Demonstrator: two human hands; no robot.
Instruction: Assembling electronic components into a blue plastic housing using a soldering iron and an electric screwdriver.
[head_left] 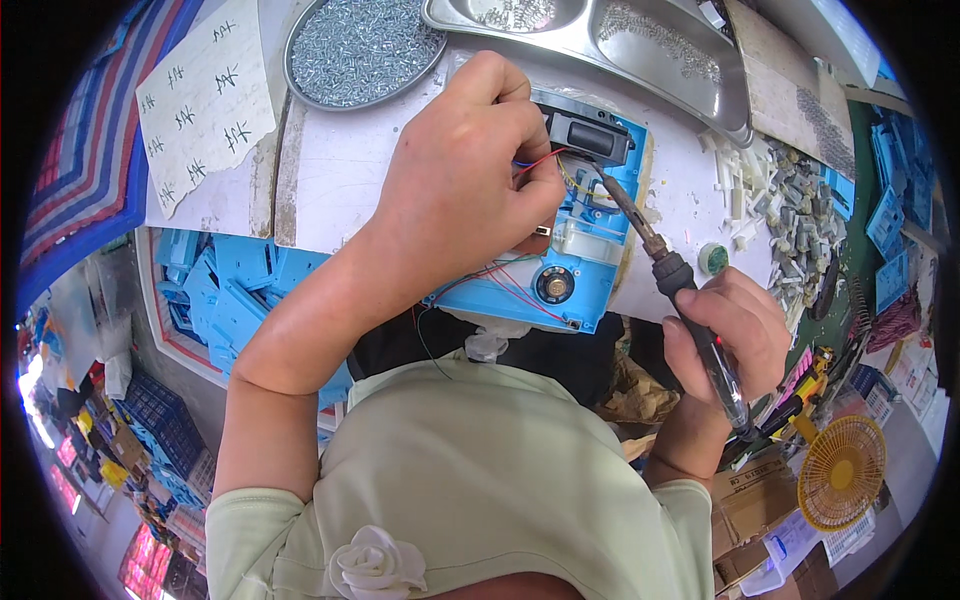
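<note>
Blue plastic fills the middle of my view: a flat, moulded housing [560, 270] lies open-side up on the white worktop [340, 170], just past the table's near edge. I can see a black rectangular block [592, 135] seated at its far end, a small round speaker [554, 285] with a dark rim near its near end, and a pale whitish part between them. Thin red, blue, green and yellow wires [520, 275] run across the housing, and one dark strand trails off the near edge.

My left hand [465, 170] lies over the left half of the housing, fingers curled in, with the fingertips pinched at the red and blue wires right beside the black block. I can't tell exactly what sits under the palm.

My right hand [725, 330] is wrapped tight round the dark handle of a soldering iron [665, 270]. Its metal shaft slants up and left, and the tip sits down inside the housing just below the black block, near the yellow wire.

Beyond the work, a round metal dish of small screws [365, 45] and a steel compartment tray [640, 50] sit at the far side. A sheet of handwritten paper [205, 100] lies at the left. To the right I see a small green-topped tin [713, 258], white plastic pieces and a heap of grey parts [800, 215]. A yellow fan [842, 470] shows low at right.
</note>
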